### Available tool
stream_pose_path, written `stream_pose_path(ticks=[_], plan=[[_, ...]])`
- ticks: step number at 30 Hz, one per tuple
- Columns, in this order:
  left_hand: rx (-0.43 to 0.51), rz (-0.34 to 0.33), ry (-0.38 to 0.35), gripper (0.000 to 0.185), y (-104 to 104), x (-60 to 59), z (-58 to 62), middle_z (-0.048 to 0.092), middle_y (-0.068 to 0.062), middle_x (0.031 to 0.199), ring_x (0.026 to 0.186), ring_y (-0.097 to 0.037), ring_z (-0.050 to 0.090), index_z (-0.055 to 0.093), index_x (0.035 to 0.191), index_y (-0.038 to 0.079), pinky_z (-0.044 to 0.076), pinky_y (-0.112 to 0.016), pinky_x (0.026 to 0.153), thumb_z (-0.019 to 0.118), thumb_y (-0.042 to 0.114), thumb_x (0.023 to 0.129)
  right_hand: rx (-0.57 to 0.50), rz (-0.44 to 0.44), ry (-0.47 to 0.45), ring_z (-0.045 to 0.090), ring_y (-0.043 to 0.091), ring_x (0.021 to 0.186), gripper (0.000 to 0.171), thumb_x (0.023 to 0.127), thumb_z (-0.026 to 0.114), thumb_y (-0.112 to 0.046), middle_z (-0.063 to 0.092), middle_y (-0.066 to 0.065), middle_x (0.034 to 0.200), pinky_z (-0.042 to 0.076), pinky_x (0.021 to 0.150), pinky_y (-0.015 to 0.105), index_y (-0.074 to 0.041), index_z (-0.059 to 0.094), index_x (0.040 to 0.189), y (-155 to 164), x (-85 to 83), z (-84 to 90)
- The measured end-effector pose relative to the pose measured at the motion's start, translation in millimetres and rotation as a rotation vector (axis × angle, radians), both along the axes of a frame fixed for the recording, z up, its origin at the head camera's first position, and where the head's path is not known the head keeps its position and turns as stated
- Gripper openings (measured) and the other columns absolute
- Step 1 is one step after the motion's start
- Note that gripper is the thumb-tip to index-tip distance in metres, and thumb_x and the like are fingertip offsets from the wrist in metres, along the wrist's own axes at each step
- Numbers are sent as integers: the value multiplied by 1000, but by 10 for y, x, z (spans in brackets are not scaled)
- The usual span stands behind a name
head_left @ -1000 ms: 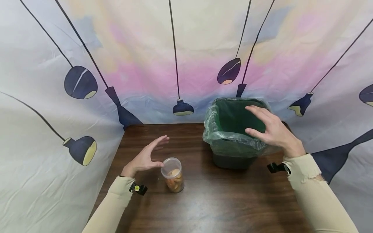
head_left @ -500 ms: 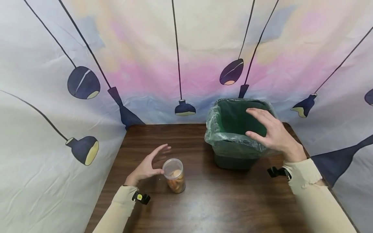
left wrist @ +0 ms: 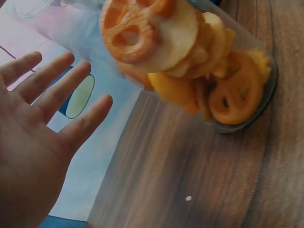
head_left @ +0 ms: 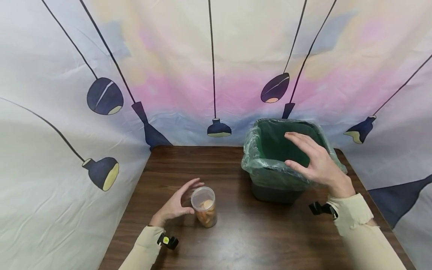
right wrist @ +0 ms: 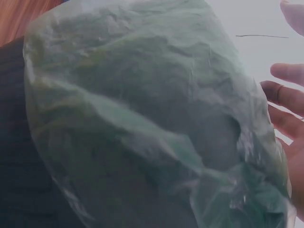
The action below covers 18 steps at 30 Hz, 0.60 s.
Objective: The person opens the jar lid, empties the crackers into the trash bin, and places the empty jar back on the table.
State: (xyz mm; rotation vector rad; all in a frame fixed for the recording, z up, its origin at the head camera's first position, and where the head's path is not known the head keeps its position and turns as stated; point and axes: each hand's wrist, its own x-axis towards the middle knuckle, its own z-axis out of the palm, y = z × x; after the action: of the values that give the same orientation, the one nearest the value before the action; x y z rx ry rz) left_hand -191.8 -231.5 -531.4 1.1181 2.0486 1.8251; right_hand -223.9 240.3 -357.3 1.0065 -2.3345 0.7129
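Note:
A clear plastic jar [head_left: 205, 206] stands upright on the table, part filled with orange and yellow snack pieces [left wrist: 237, 90], some with holes like pretzels. Beside its left side is my left hand [head_left: 175, 204], fingers spread and thumb near the jar wall. In the left wrist view the palm and straight fingers [left wrist: 71, 95] show apart from the jar. My right hand [head_left: 315, 161] hovers over the right side of a dark bin [head_left: 275, 193] lined with a translucent green bag [head_left: 280, 170]. Its fingers are extended and hold nothing; in the right wrist view they appear behind the bag's edge.
The dark wood table [head_left: 189, 161] ends at a cloth backdrop [head_left: 175, 75] printed with hanging lamps. A small white speck [left wrist: 188, 198] lies on the table near the jar. Each wrist wears a small black camera.
My left hand has moved closer around the jar, its fingers lower and nearer the rim. The right hand stays over the bin. The whole head view has shifted slightly.

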Motion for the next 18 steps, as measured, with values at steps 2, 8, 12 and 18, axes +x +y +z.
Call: stream_pose_path(ticks=[2, 8, 12, 18], plan=[[-4, 9, -10, 99, 16, 27, -21, 34, -28, 150, 136, -16, 44, 17, 154, 2, 39, -25, 108, 79, 30, 81, -17, 19, 8, 44, 27, 133, 72, 84, 74, -40, 49, 10, 145, 32, 113, 27, -11, 47, 144, -23, 0, -1], [-59, 71, -17, 99, 66, 111, -108, 39, -16, 150, 133, -12, 45, 23, 154, 9, 39, -24, 108, 84, 22, 76, -84, 69, 45, 47, 25, 129, 73, 90, 59, -57, 53, 13, 140, 26, 112, 17, -5, 50, 141, -114, 20, -47], [-92, 125, 11, 97, 110, 146, -189, 45, -14, 145, 130, -19, 47, 30, 151, 8, 39, -25, 108, 86, 6, 71, -129, 97, 79, 50, 25, 124, 71, 91, 58, -56, 58, 15, 133, 30, 109, 17, -2, 54, 137, -174, 47, -71], [-81, 148, 6, 90, 169, 160, -258, 50, -16, 139, 127, -32, 49, 37, 146, 6, 40, -29, 108, 84, -1, 70, -166, 136, 111, 53, 23, 119, 68, 92, 59, -53, 60, 16, 128, 34, 105, 15, 0, 56, 134, -247, 79, -93]])
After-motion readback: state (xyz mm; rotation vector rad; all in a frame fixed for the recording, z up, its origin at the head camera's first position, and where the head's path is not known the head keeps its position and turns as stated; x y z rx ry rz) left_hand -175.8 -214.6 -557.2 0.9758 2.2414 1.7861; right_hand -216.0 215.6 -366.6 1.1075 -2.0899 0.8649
